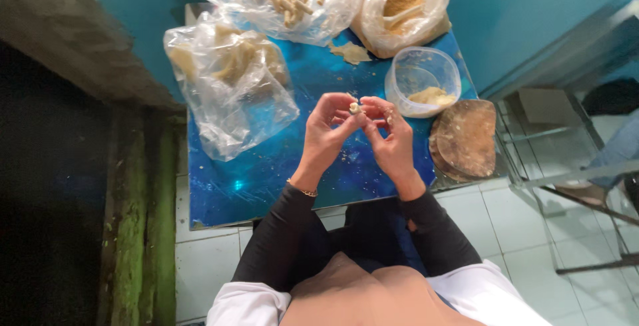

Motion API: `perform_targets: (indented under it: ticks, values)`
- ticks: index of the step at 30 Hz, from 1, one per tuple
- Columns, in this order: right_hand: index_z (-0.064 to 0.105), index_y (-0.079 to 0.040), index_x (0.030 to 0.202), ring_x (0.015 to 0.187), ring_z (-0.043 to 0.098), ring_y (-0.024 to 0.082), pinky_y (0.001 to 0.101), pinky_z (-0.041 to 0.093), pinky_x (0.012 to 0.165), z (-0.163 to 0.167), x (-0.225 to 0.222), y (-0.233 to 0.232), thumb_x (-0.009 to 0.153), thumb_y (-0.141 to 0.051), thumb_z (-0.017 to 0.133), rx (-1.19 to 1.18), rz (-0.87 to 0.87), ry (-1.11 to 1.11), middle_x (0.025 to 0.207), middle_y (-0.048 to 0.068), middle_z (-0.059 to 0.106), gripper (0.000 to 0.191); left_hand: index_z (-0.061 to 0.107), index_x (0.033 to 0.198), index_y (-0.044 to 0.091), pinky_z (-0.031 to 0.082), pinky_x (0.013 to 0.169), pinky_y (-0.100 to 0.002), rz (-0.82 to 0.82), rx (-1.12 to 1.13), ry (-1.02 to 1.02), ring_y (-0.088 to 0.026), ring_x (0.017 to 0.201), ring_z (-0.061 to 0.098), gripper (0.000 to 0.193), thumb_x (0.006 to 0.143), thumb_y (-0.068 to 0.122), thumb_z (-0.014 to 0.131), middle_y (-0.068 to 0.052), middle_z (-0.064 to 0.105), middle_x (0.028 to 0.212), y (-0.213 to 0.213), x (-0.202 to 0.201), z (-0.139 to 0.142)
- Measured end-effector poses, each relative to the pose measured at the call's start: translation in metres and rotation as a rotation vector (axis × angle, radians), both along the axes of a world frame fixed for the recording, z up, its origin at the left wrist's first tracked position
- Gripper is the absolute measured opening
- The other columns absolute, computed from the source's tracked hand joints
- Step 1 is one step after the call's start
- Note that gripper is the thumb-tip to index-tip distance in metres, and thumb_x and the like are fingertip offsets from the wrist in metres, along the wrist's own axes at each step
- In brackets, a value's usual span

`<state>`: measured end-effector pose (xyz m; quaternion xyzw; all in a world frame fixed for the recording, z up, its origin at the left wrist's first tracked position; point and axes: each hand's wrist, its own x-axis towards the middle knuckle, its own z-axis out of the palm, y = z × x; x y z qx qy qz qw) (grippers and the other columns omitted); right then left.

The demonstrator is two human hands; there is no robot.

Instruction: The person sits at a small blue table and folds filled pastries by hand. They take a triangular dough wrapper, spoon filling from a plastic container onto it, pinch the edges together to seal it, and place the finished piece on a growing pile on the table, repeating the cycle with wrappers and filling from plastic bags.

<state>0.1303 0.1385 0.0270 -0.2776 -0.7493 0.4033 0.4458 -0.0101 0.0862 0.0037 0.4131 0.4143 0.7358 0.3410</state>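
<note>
meanwhile both hands, left hand point(327, 126) and right hand point(391, 136), are pinching one small dough piece point(355, 108) above the blue tabletop point(266, 173)'s middle; shaped pieces are filling a bag point(286, 0) at the far edge, while filling is remaining in the tub point(424, 81).

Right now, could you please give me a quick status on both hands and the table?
Left hand and right hand pinch small pale dough piece together. Shiny blue table below. Round clear plastic tub nearby, nothing between.

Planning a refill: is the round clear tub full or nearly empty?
Nearly empty: the clear tub holds only a low yellowish heap at its bottom, lid off.
</note>
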Motion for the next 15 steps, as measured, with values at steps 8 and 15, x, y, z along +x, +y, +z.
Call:
perform_targets:
  ticks: [8,15]
  values:
    - [0.069,-0.004,0.121,0.100,0.068,0.007,0.0237,0.056,0.084,0.040,-0.026,0.019,0.095,-0.007,0.075,-0.153,0.357,-0.082,0.110,0.002,0.072,0.027,0.062,0.134,0.007,0.051,0.095,-0.030,0.173,0.017,0.222,-0.010,0.114,0.067,0.047,0.091,0.014,0.080,-0.002,0.070,0.128,-0.050,-0.034,0.012]
    - [0.073,-0.001,0.114,0.101,0.067,0.009,0.0249,0.056,0.089,0.084,-0.081,0.032,0.098,-0.005,0.072,-0.294,0.869,-0.121,0.109,0.003,0.070,0.016,0.056,0.144,0.011,0.051,0.093,-0.027,0.154,0.096,0.134,-0.009,0.108,0.064,0.054,0.095,0.016,0.077,-0.003,0.069,0.124,-0.090,-0.081,0.036]
